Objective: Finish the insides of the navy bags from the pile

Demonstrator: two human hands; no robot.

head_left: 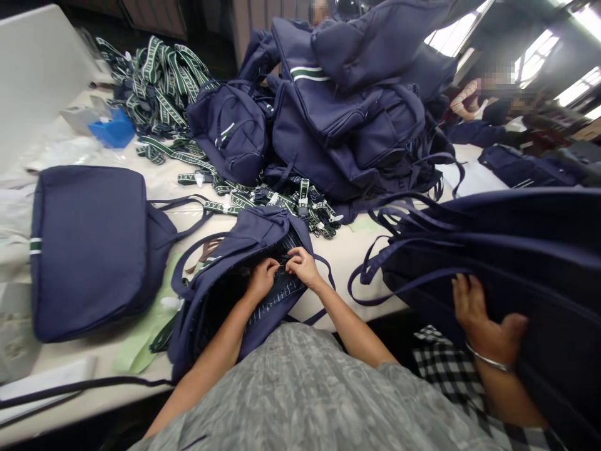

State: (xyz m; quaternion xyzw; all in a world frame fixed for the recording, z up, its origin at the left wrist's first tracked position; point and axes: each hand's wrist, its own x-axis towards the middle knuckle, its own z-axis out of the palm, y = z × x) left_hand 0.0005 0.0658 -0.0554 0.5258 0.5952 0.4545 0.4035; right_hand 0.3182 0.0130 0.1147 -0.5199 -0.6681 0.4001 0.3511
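Note:
A navy bag (277,318) lies unzipped in front of me, its opening turned toward my body. Inside it shows a dark lining (278,299) with pale print. My left hand (263,277) reaches into the opening with thumb and fingers pinched together. Close beside it, my right hand (303,266) is pinched too, fingertips at the far inner edge of the bag. Whatever lies between the fingertips is too small to make out. The bag's handle (192,254) loops out to the left.
Another navy bag (89,244) stands left. Behind are printed straps (164,88), a blue container (113,128) and a heap of navy bags (319,119). At right, a co-worker's hand (483,322) rests against large navy bags (530,250). Another person (469,100) is farther back.

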